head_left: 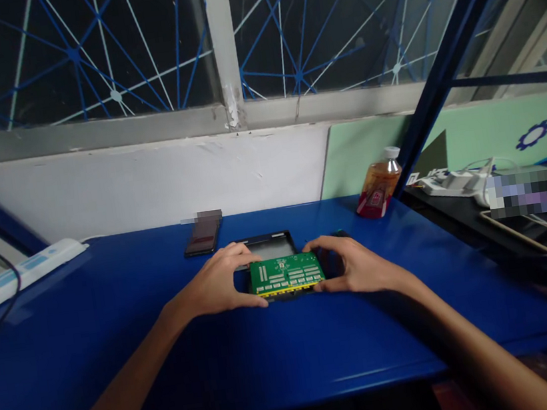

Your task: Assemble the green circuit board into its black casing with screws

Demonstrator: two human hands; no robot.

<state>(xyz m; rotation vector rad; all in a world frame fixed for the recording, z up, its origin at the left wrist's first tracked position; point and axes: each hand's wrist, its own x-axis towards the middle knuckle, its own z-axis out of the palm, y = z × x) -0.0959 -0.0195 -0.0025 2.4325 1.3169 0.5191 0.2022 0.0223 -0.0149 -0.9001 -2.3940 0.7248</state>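
A green circuit board [287,273] with a yellow strip along its near edge is held level between my two hands. My left hand [218,281] grips its left end, thumb at the near corner and fingers at the far one. The right end is gripped the same way by my right hand [352,263]. Dark edges show just under the board; what they belong to is mostly hidden. Right behind the board lies a shallow black-rimmed tray-like case [288,238] with a grey inside. A small dark object behind my right hand is largely covered.
A dark phone [204,233] lies on the blue table [274,359] at the back left. A bottle of amber drink [379,184] stands at the back right. White power strips lie at the far left [25,274] and right [457,182], with cables. A blue frame post [436,119] rises on the right.
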